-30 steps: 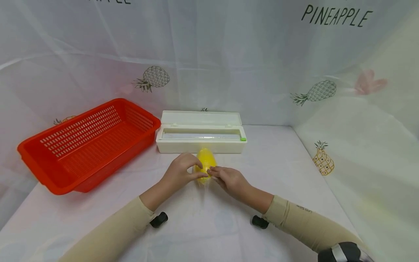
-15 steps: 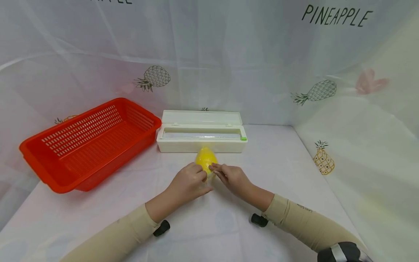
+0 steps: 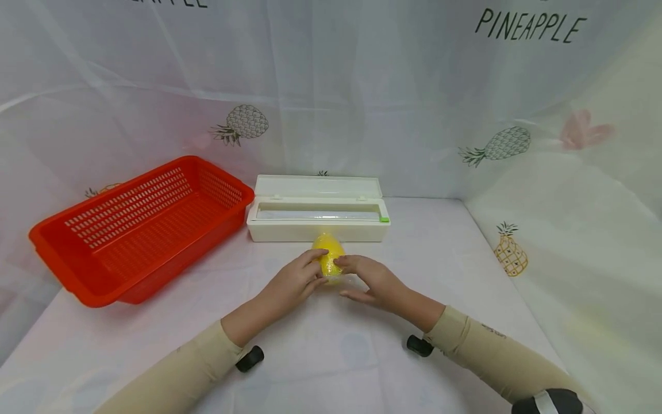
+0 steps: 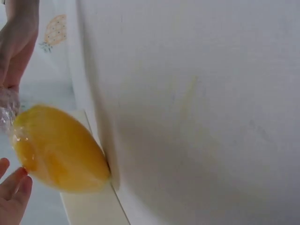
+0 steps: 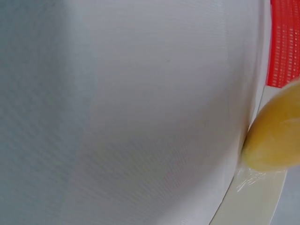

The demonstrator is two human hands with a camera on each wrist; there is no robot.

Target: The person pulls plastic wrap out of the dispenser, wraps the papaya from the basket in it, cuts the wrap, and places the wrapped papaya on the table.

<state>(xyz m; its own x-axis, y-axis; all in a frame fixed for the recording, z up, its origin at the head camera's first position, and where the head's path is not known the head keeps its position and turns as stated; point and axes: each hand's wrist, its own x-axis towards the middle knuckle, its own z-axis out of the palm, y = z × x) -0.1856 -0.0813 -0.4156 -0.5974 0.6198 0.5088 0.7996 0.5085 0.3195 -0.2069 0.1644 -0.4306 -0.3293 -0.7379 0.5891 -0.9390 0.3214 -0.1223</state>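
A yellow lemon-shaped fruit [image 3: 329,256] wrapped in clear cling film lies on the white tablecloth, just in front of the white cling-film dispenser box [image 3: 318,223]. My left hand [image 3: 309,271] curls its fingers against the fruit's left side. My right hand [image 3: 357,270] cups the right side, index finger on top and thumb low by the cloth. In the left wrist view the fruit [image 4: 56,150] shows crinkled film at its left end, with my left fingertips [image 4: 13,194] below it. The right wrist view catches the fruit [image 5: 276,136] at the right edge, with loose film under it.
An empty red slotted basket [image 3: 77,253] stands at the left, close to the dispenser. The dispenser's lid is open, showing the roll and a green cutter tab [image 3: 384,219]. Pineapple-print cloth walls [image 3: 543,190] rise behind and at the right.
My left hand has moved from the fruit's near side to its left side. My right hand has spread and settled round the right side. The fruit has stayed where it was.
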